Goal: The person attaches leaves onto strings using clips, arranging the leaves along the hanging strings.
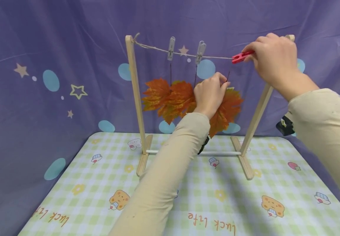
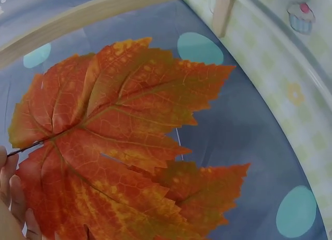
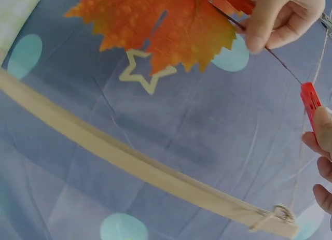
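Note:
My left hand (image 1: 211,93) pinches the thin dark stem of an orange maple leaf (image 1: 227,109), which hangs below the fingers. In the right wrist view the stem (image 3: 282,64) runs up from those fingers to the tip of a red clothespin (image 3: 310,100). My right hand (image 1: 274,59) grips that red clothespin by its handle end, its nose at the string (image 1: 217,57). Left of it, two grey clothespins (image 1: 171,48) sit on the string with more maple leaves (image 1: 158,95) hanging under them by their stems.
The string is tied between two wooden posts (image 1: 136,95) of a stand with wooden feet (image 1: 242,160) and a white crossbar (image 1: 220,153). It stands on a green-checked tablecloth (image 1: 99,183). A purple curtain (image 1: 54,39) with stars and dots hangs behind.

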Motion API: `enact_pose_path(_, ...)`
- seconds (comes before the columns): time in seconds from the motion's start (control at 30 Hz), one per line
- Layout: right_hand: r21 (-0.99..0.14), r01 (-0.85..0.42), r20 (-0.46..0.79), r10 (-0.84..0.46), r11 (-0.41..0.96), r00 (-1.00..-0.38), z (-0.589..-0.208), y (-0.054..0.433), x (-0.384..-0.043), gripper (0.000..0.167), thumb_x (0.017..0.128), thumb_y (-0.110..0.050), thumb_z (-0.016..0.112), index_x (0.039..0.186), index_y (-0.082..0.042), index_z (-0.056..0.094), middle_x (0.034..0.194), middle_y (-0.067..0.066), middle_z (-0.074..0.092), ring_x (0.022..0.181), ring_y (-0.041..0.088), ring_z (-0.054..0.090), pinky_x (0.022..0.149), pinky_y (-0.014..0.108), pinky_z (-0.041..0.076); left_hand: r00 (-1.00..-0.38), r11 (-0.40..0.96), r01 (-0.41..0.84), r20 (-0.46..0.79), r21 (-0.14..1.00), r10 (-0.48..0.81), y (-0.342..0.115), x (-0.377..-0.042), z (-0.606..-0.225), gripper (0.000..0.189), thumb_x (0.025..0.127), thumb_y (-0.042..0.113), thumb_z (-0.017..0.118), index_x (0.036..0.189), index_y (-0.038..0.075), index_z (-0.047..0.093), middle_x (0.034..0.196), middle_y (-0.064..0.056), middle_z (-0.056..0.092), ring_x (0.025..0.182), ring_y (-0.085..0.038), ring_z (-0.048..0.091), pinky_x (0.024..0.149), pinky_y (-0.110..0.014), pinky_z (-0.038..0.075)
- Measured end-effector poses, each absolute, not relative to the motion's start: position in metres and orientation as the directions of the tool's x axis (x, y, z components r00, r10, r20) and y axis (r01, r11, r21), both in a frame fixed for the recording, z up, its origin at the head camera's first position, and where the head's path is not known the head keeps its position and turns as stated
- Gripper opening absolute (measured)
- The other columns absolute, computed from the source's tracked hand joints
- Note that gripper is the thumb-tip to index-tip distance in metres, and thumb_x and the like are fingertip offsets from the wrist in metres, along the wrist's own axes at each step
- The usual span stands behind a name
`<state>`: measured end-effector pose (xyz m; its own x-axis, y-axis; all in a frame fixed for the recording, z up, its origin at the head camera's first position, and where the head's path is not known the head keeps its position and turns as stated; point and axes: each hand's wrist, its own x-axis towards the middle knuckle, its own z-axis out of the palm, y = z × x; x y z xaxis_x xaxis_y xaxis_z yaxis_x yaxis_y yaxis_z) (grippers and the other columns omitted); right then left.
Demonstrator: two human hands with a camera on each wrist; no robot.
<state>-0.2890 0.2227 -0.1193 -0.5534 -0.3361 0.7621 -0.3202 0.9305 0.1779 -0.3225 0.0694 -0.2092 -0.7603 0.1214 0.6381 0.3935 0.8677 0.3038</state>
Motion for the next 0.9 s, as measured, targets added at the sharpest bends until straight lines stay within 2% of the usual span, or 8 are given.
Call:
enact_pose_path(0.1, 0.233, -0.336, 0.725, -0.393, 0.913, -0.566, -0.112, 0.221, -0.288, 0.017, 0.092, -0.012, 0.071, 0.105, 0.0, 0.073, 0.097, 0.02, 0.07, 0.084, 0.042, 0.056, 0.067, 0.057, 0.043, -0.759, 0.87, 0.388, 0.641, 0.305, 0.114, 0.07, -0.323, -0.209, 0.025, 0.097, 0.051, 0.058, 0.11, 0.032, 0.069, 0.084, 0.016, 0.069, 0.062, -0.005, 0.055, 0.058, -0.023, 0.042)
enact_pose_path(0.33, 0.339, -0.302, 0.561, -0.449, 0.891, -0.695, -0.094, 0.213, -0.286, 0.017, 0.094, -0.01, 0.068, 0.107, 0.001, 0.071, 0.1, 0.022, 0.067, 0.094, 0.043, 0.056, 0.071, 0.055, 0.043, -0.754, 0.871, 0.377, 0.651, 0.316, 0.09, 0.07, -0.322, -0.209, 0.025, 0.096, 0.052, 0.06, 0.108, 0.032, 0.069, 0.088, 0.017, 0.071, 0.064, -0.006, 0.058, 0.059, -0.024, 0.043)
enact_pose_path(0.53, 0.408, -0.323, 0.478, -0.501, 0.854, -0.721, -0.081, 0.209, -0.287, 0.014, 0.092, -0.012, 0.07, 0.101, -0.002, 0.074, 0.097, 0.02, 0.069, 0.091, 0.041, 0.056, 0.066, 0.053, 0.042, -0.756, 0.873, 0.372, 0.649, 0.315, 0.088, 0.07, -0.323, -0.211, 0.025, 0.096, 0.051, 0.06, 0.109, 0.032, 0.069, 0.092, 0.018, 0.071, 0.066, -0.005, 0.059, 0.06, -0.022, 0.043)
enact_pose_path(0.8, 0.492, -0.3, 0.332, -0.495, 0.817, -0.803, -0.07, 0.201, -0.289, 0.019, 0.093, -0.01, 0.068, 0.111, -0.004, 0.073, 0.106, 0.019, 0.069, 0.091, 0.037, 0.054, 0.07, 0.051, 0.045, -0.761, 0.878, 0.366, 0.641, 0.307, 0.094, 0.07, -0.323, -0.211, 0.024, 0.096, 0.051, 0.06, 0.109, 0.033, 0.069, 0.093, 0.018, 0.071, 0.07, -0.005, 0.061, 0.063, -0.024, 0.044)
enact_pose_path(0.9, 0.502, -0.292, 0.302, -0.482, 0.814, -0.823, -0.068, 0.199, -0.289, 0.021, 0.094, -0.012, 0.068, 0.114, -0.005, 0.072, 0.108, 0.018, 0.068, 0.093, 0.037, 0.054, 0.072, 0.054, 0.047, -0.762, 0.878, 0.365, 0.641, 0.31, 0.091, 0.07, -0.324, -0.21, 0.024, 0.095, 0.051, 0.061, 0.108, 0.033, 0.069, 0.094, 0.018, 0.071, 0.073, -0.006, 0.063, 0.066, -0.025, 0.046)
